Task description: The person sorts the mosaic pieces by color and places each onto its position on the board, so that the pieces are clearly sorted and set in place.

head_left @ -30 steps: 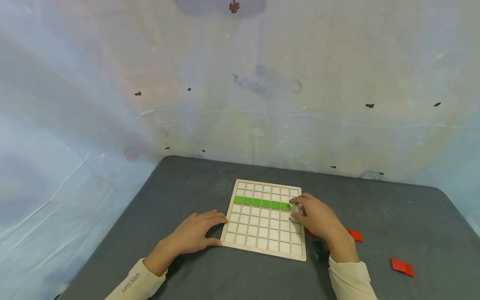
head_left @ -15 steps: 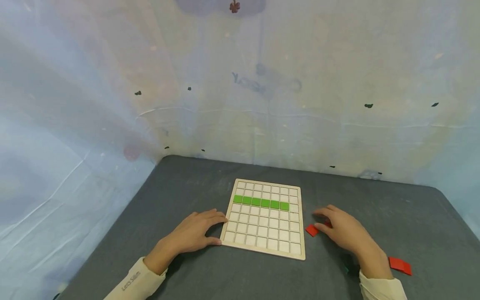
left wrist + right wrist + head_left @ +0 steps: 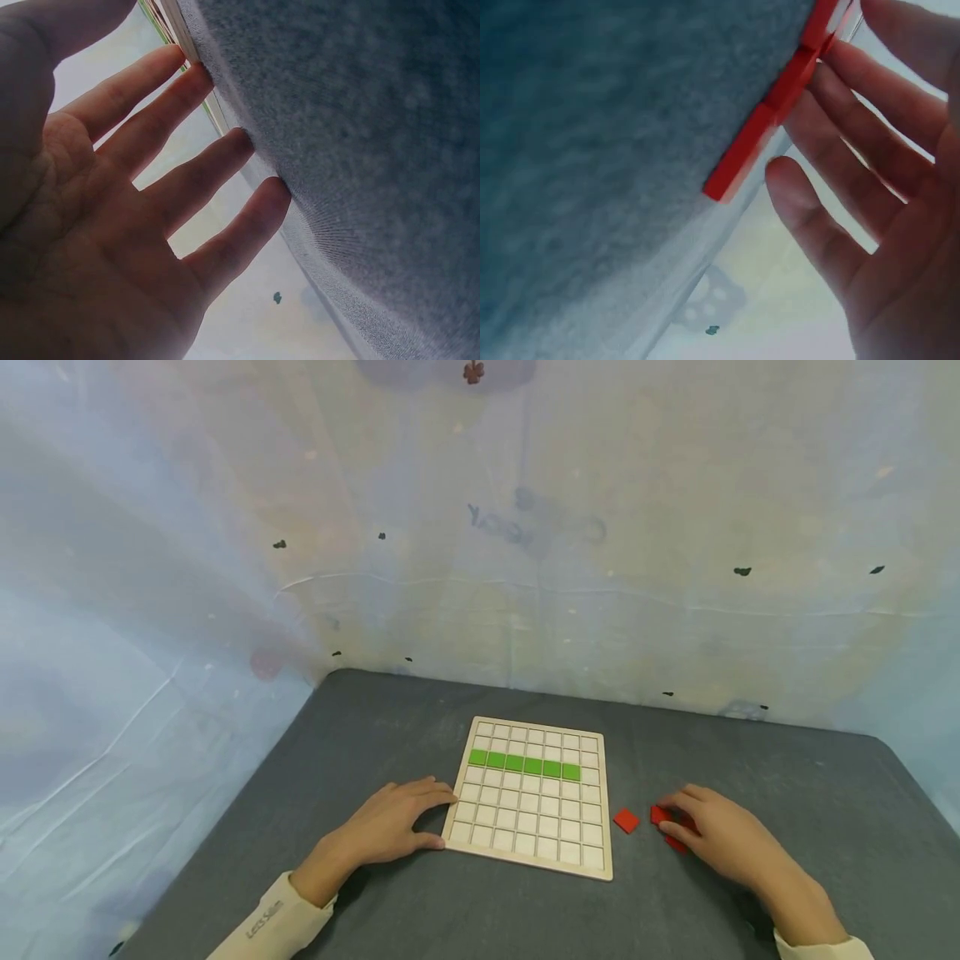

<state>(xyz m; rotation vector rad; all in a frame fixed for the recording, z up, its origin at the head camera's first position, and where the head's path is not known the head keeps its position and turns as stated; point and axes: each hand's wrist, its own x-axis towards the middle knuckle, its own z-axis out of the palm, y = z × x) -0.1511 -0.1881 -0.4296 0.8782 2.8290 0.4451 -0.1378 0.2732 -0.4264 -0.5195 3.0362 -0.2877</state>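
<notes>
A light wooden grid board lies on the dark table, with a row of green square tiles across its upper part. My left hand rests at the board's left side, fingers spread and fingertips touching its edge; the left wrist view shows its palm holding nothing. Right of the board, my right hand is over several red tiles, partly covering them. In the right wrist view its fingers are loosely extended beside a line of red tiles, fingertips near or touching them; no clear grip shows.
One loose red tile lies between the board and my right hand. The dark grey table meets a pale printed cloth backdrop behind and another cloth side at the left.
My right hand has moved from the board's right edge, rightward and toward me, to the red tiles. The forearm now covers the farther red pair. My left hand stays put.
</notes>
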